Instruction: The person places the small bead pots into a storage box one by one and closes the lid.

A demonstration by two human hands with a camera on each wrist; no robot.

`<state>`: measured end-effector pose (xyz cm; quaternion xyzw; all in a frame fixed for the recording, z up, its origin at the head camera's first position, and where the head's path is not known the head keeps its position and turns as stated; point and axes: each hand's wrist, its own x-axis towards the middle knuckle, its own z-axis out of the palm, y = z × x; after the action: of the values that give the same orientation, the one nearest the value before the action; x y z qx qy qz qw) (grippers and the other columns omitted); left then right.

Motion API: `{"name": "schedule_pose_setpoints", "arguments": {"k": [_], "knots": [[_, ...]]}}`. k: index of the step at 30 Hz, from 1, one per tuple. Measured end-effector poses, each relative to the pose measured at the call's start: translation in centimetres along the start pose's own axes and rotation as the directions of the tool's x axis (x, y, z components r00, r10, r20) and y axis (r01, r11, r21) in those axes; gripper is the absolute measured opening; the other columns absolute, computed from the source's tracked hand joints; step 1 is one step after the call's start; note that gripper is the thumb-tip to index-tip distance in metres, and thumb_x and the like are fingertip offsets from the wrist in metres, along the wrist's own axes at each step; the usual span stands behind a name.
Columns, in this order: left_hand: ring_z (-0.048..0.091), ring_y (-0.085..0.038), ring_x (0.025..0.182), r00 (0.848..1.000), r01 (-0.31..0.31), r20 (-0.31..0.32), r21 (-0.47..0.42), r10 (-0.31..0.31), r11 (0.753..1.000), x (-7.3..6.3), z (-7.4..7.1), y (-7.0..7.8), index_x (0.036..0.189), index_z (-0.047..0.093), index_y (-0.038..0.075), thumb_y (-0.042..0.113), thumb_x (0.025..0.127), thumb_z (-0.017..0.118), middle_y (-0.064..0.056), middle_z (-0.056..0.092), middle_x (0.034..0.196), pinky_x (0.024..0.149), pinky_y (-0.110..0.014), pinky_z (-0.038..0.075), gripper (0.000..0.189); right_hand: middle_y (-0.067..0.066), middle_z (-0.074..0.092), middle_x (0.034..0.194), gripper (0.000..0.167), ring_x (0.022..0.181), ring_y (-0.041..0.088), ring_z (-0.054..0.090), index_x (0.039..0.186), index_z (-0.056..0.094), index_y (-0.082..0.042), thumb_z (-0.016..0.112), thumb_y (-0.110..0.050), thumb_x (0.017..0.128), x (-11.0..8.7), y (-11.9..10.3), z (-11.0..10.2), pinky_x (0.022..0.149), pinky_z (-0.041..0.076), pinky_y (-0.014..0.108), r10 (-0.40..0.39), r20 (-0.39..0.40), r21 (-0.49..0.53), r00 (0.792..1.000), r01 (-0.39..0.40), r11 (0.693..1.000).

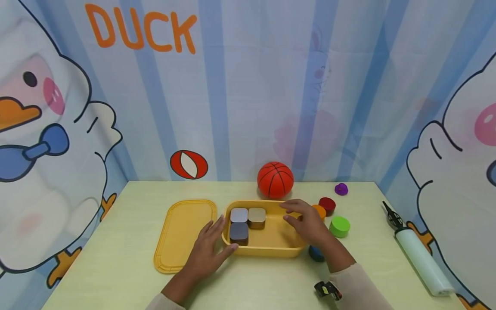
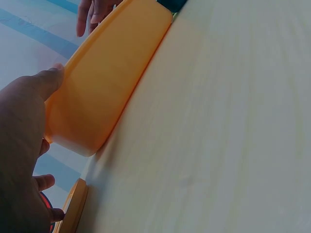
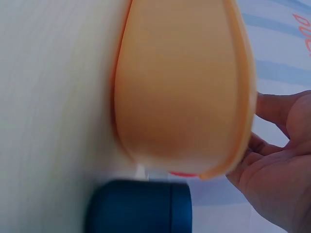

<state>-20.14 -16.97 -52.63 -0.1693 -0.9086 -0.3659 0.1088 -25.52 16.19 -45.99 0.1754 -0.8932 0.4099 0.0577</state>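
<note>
A yellow rectangular box (image 1: 267, 252) stands in mid-table. Inside its left half sit a lilac block (image 1: 239, 215), a tan block (image 1: 257, 213) and a slate-grey block (image 1: 239, 231), all with rounded-square tops. My left hand (image 1: 209, 252) rests at the box's left end, thumb at the near rim, fingers spread fairly straight along the side. Over the box's right end hovers my right hand (image 1: 310, 221), fingers loosely bent, thumb and forefinger apart, with nothing visible between them. In the right wrist view that hand (image 3: 286, 160) is beside the rim, its fingertips partly hidden behind the wall.
A yellow lid (image 1: 182, 241) lies left of the box, a red basketball (image 1: 275, 180) behind it. To the right are dark red (image 1: 327, 205), orange (image 1: 320, 211), green (image 1: 340, 227) and blue (image 1: 316, 254) round pieces, a purple piece (image 1: 341, 189) and a pale green cylinder (image 1: 424, 261).
</note>
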Motion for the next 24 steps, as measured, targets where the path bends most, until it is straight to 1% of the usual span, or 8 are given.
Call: {"name": "schedule_pose_setpoints", "arguments": {"k": [3,5,8,11,13,18,21,24], "knots": [[0.030,-0.050,0.165,1.000,0.001,0.000,-0.004,-0.001,1.000,0.0,0.0,0.0,0.168,0.040,0.005,0.050,0.102,0.075,-0.015,0.039,0.176,0.130,-0.071,0.032,0.088,0.016,0.070,0.142,0.038,0.120,0.038,0.070,0.140,0.074,-0.007,0.074,-0.004,0.103,-0.5,0.3,-0.7,0.082,0.056,0.022,0.006,-0.036,0.000,0.999,-0.006,1.000],[0.030,-0.051,0.165,1.000,0.004,-0.002,-0.009,-0.004,1.000,0.0,0.0,0.0,0.168,0.040,0.004,0.049,0.101,0.075,-0.015,0.039,0.176,0.130,-0.071,0.032,0.088,0.017,0.071,0.141,0.038,0.116,0.039,0.069,0.140,0.074,-0.007,0.075,-0.003,0.102,-0.9,0.6,-1.1,0.082,0.058,0.025,0.003,-0.062,-0.003,0.998,-0.003,1.000],[0.030,-0.052,0.164,1.000,-0.001,-0.007,-0.011,0.001,1.000,-0.1,0.0,0.0,0.167,0.041,0.003,0.048,0.101,0.076,-0.016,0.040,0.176,0.129,-0.071,0.032,0.087,0.018,0.071,0.141,0.038,0.121,0.040,0.068,0.140,0.074,-0.006,0.075,-0.003,0.102,-1.4,1.1,-1.6,0.094,0.065,0.041,0.011,-0.088,0.002,0.996,-0.011,1.000],[0.031,-0.052,0.163,1.000,-0.009,-0.009,-0.007,0.009,1.000,-0.1,0.0,0.1,0.167,0.041,0.003,0.047,0.101,0.076,-0.017,0.040,0.175,0.129,-0.071,0.033,0.087,0.019,0.071,0.142,0.037,0.127,0.042,0.066,0.140,0.074,-0.006,0.073,-0.005,0.104,-2.2,1.6,-2.2,0.103,0.064,0.054,0.038,-0.088,0.023,0.995,-0.036,0.999],[0.032,-0.052,0.163,1.000,-0.010,-0.009,-0.005,0.010,1.000,0.0,0.0,0.1,0.167,0.041,0.003,0.048,0.101,0.076,-0.018,0.041,0.175,0.129,-0.071,0.033,0.087,0.018,0.070,0.144,0.036,0.130,0.043,0.065,0.141,0.073,-0.007,0.073,-0.008,0.105,-2.7,2.0,-2.7,0.104,0.064,0.051,0.056,-0.081,0.034,0.995,-0.053,0.998],[0.031,-0.050,0.165,1.000,0.004,0.003,-0.006,-0.004,1.000,0.0,0.0,0.2,0.168,0.040,0.005,0.050,0.102,0.075,-0.014,0.039,0.176,0.130,-0.070,0.032,0.087,0.016,0.070,0.144,0.036,0.127,0.041,0.066,0.141,0.073,-0.009,0.074,-0.013,0.105,-3.8,3.1,-3.9,0.094,0.060,0.026,0.070,-0.081,0.038,0.994,-0.067,0.997],[0.030,-0.049,0.165,1.000,0.004,0.008,-0.004,-0.004,1.000,0.0,-0.1,0.1,0.168,0.040,0.006,0.051,0.102,0.074,-0.013,0.038,0.177,0.131,-0.069,0.031,0.088,0.016,0.071,0.143,0.040,0.127,0.040,0.066,0.143,0.071,-0.009,0.076,-0.015,0.104,-4.4,3.9,-4.5,0.090,0.059,0.021,0.080,-0.072,0.037,0.994,-0.078,0.996],[0.031,-0.050,0.165,1.000,0.002,0.002,-0.012,-0.002,1.000,0.0,-0.1,0.1,0.168,0.040,0.005,0.050,0.102,0.075,-0.013,0.038,0.177,0.131,-0.070,0.031,0.087,0.017,0.071,0.143,0.045,0.129,0.040,0.066,0.147,0.068,-0.006,0.076,-0.016,0.104,-4.9,4.5,-5.1,0.092,0.061,0.023,0.074,-0.036,0.032,0.997,-0.073,0.997]]}}
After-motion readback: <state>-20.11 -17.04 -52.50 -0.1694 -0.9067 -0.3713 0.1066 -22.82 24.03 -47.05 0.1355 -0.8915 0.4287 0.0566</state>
